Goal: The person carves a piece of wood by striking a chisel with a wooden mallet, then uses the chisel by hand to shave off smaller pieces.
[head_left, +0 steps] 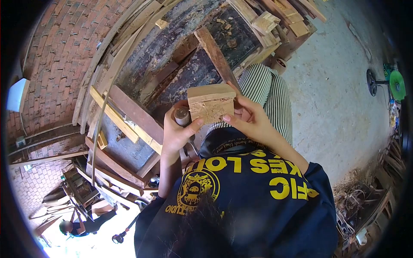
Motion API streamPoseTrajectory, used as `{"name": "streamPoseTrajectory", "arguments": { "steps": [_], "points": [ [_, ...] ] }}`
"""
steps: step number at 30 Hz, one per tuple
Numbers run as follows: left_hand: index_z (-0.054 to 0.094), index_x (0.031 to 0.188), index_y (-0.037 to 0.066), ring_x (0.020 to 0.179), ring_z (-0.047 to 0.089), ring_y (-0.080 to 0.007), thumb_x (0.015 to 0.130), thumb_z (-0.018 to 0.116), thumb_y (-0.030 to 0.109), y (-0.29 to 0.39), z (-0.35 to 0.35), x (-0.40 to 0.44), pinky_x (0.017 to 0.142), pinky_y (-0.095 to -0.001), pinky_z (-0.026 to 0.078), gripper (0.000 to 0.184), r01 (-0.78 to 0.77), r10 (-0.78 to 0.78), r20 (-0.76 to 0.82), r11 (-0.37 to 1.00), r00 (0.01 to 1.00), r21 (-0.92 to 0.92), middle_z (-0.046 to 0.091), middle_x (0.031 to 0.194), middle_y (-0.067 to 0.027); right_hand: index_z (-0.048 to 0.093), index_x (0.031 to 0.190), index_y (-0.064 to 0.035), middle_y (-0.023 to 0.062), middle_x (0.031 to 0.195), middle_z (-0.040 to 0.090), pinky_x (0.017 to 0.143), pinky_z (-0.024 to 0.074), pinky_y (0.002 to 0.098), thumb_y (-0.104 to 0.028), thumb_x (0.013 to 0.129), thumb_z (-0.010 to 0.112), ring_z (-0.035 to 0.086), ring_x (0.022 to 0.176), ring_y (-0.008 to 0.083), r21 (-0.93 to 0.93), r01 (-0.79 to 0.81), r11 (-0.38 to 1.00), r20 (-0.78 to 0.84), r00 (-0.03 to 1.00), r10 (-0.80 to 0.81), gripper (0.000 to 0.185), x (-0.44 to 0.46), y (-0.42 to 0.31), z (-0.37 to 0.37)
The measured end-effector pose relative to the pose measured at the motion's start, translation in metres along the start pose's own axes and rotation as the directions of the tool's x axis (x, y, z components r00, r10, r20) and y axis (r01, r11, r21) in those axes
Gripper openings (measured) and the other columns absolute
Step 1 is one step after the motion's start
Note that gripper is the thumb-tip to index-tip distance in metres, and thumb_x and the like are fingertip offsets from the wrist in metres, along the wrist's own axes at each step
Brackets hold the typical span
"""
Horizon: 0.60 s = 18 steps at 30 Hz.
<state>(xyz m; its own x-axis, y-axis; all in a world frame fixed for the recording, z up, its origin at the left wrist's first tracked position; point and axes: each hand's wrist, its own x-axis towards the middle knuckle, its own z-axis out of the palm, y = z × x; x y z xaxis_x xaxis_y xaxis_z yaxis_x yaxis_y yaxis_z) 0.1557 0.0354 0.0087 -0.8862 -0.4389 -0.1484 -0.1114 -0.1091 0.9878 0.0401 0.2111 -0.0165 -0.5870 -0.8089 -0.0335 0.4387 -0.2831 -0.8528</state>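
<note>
A pale wooden block [211, 103] with a rough, chipped front face is held up in front of my chest, between both hands. My left hand [175, 131] is closed on the block's left side, its thumb at the lower edge. The same hand also grips a chisel [182, 116], its round wooden handle end up and a thin metal shank pointing down toward my lap. My right hand [249, 116] is closed on the block's right side, thumb on the front face and other fingers partly hidden behind it.
Beyond my knees lies a dark, worn work surface [159, 47] with wood chips and a long plank [213, 53]. Boards and offcuts [266, 22] are stacked around it. A green fan [396, 85] stands at right on the concrete floor [331, 86]. Another person [81, 225] is at lower left.
</note>
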Motion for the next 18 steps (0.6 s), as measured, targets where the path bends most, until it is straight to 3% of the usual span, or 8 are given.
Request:
{"name": "streamPoseTrajectory", "arguments": {
  "steps": [3, 7, 9, 10, 12, 14, 16, 18],
  "points": [
    [0.056, 0.11, -0.008, 0.056, 0.057, -0.0093, 0.078, 0.078, 0.016, -0.006, -0.006, 0.001, 0.049, -0.0223, 0.046, 0.045, 0.09, -0.089, -0.041, 0.996, 0.995, 0.013, 0.064, 0.081, -0.0071, 0.028, 0.143, 0.006, 0.0133, 0.113, 0.061, 0.086, 0.0485, 0.024, -0.001, 0.083, 0.068, 0.059, 0.1, 0.0133, 0.043, 0.054, 0.998, -0.054, 0.997, -0.052, 0.073, 0.004, 0.0, 0.003],
    [0.057, 0.113, -0.007, 0.048, 0.056, -0.0118, 0.085, 0.071, 0.02, -0.006, -0.021, 0.003, 0.044, -0.0234, 0.043, 0.042, 0.146, -0.105, -0.355, 0.985, 0.929, 0.091, 0.065, 0.075, -0.0089, 0.043, 0.134, 0.005, 0.0152, 0.106, 0.065, 0.086, 0.0493, 0.0273, -0.011, 0.076, 0.077, 0.062, 0.1, 0.0174, -0.392, 0.171, 0.904, -0.059, 0.976, -0.21, 0.069, 0.044, -0.003, -0.003],
    [0.06, 0.098, -0.002, 0.049, 0.055, -0.0115, 0.088, 0.067, 0.02, -0.004, -0.033, 0.001, 0.048, -0.0241, 0.043, 0.025, 0.066, -0.015, -0.482, 0.994, 0.876, 0.089, 0.061, 0.064, -0.0061, 0.049, 0.127, 0.0, 0.0182, 0.099, 0.066, 0.084, 0.0505, 0.0338, -0.019, 0.071, 0.079, 0.065, 0.094, 0.0278, -0.701, 0.247, 0.669, 0.051, 0.953, -0.298, 0.066, 0.069, -0.008, -0.005],
    [0.061, 0.09, 0.0, 0.048, 0.055, -0.0113, 0.088, 0.066, 0.019, -0.005, -0.043, -0.004, 0.049, -0.0243, 0.043, 0.019, 0.05, 0.043, -0.547, 0.987, 0.836, 0.153, 0.06, 0.06, -0.0053, 0.049, 0.127, 0.0, 0.0182, 0.099, 0.066, 0.084, 0.0505, 0.0338, -0.019, 0.071, 0.079, 0.065, 0.094, 0.0278, -0.696, 0.253, 0.672, 0.058, 0.953, -0.299, 0.066, 0.079, -0.005, -0.003],
    [0.056, 0.078, 0.004, 0.048, 0.053, -0.0118, 0.089, 0.065, 0.016, 0.003, -0.053, -0.013, 0.052, -0.0262, 0.043, 0.018, -0.124, 0.201, -0.573, 0.977, 0.795, 0.171, 0.058, 0.058, -0.0049, 0.05, 0.123, -0.0022, 0.0183, 0.095, 0.065, 0.079, 0.0508, 0.0386, -0.021, 0.07, 0.079, 0.063, 0.088, 0.0339, -0.878, 0.312, 0.362, 0.182, 0.919, -0.35, 0.064, 0.098, 0.012, -0.001],
    [0.052, 0.075, 0.006, 0.051, 0.051, -0.0173, 0.089, 0.062, 0.014, 0.007, -0.061, -0.019, 0.052, -0.0325, 0.046, 0.019, -0.304, 0.357, -0.59, 0.933, 0.725, 0.19, 0.05, 0.059, -0.0054, 0.05, 0.12, -0.0014, 0.0165, 0.093, 0.065, 0.078, 0.0496, 0.041, -0.021, 0.069, 0.079, 0.06, 0.085, 0.0336, -0.874, 0.372, 0.313, 0.254, 0.898, -0.359, 0.062, 0.113, 0.04, -0.003],
    [0.05, 0.073, 0.007, 0.05, 0.051, -0.0176, 0.09, 0.061, 0.019, 0.015, -0.063, -0.023, 0.052, -0.0336, 0.045, 0.023, -0.471, 0.484, -0.591, 0.861, 0.646, 0.191, 0.05, 0.059, -0.0055, 0.05, 0.119, 0.001, 0.0157, 0.092, 0.065, 0.079, 0.0491, 0.0385, -0.02, 0.069, 0.078, 0.06, 0.085, 0.0309, -0.938, 0.329, 0.106, 0.263, 0.877, -0.402, 0.061, 0.117, 0.052, 0.003],
    [0.048, 0.071, 0.008, 0.05, 0.049, -0.017, 0.091, 0.06, 0.024, 0.025, -0.059, -0.025, 0.053, -0.0341, 0.044, 0.028, -0.475, 0.483, -0.642, 0.856, 0.595, 0.204, 0.048, 0.06, -0.0046, 0.05, 0.117, 0.0037, 0.0165, 0.09, 0.065, 0.079, 0.0487, 0.0366, -0.025, 0.07, 0.079, 0.06, 0.086, 0.0298, -0.944, 0.316, 0.094, 0.257, 0.886, -0.387, 0.062, 0.112, 0.058, 0.003]
  ]
}}
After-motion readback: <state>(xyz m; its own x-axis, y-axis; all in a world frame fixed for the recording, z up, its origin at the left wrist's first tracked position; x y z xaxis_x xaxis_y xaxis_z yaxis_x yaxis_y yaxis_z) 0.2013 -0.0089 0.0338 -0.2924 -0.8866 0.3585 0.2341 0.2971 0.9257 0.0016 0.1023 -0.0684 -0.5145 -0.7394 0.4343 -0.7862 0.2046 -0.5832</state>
